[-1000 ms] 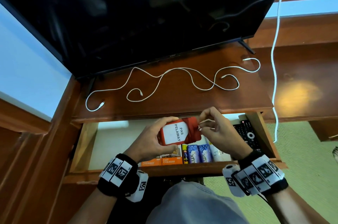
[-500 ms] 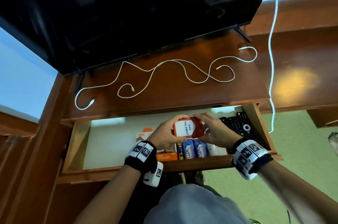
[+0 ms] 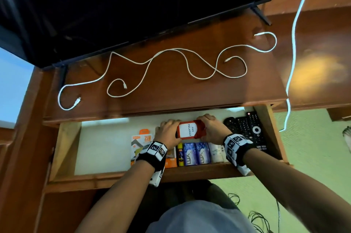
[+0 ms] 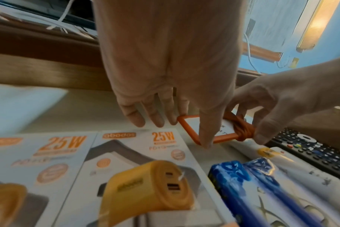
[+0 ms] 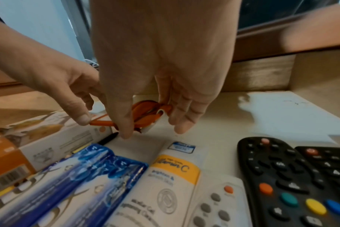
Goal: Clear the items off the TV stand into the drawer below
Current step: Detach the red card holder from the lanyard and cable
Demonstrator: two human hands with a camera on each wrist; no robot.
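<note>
A red badge holder [image 3: 188,130] with a white "PAS PELAWAT" card and a wound orange lanyard [image 5: 145,116] sits low inside the open drawer [image 3: 98,147], behind the soap packs. My left hand [image 3: 168,132] pinches its left side, thumb on the near edge of the frame [image 4: 210,132] and fingers at the far edge. On its right side, my right hand [image 3: 212,128] pinches the lanyard bundle between thumb and fingers [image 5: 152,130]. A long white cable [image 3: 174,49] snakes loose across the TV stand top [image 3: 190,90].
The drawer holds charger boxes [image 3: 140,141], two blue soap packs [image 3: 195,154], a white tube [image 3: 215,153] and black remotes [image 3: 248,130]. The bare drawer floor lies to the left. A TV [image 3: 133,4] overhangs the stand. Another white cord [image 3: 293,42] hangs at the right.
Both hands have carried the badge holder down and forward, from above the drawer's front edge to low inside the drawer behind the soap packs.
</note>
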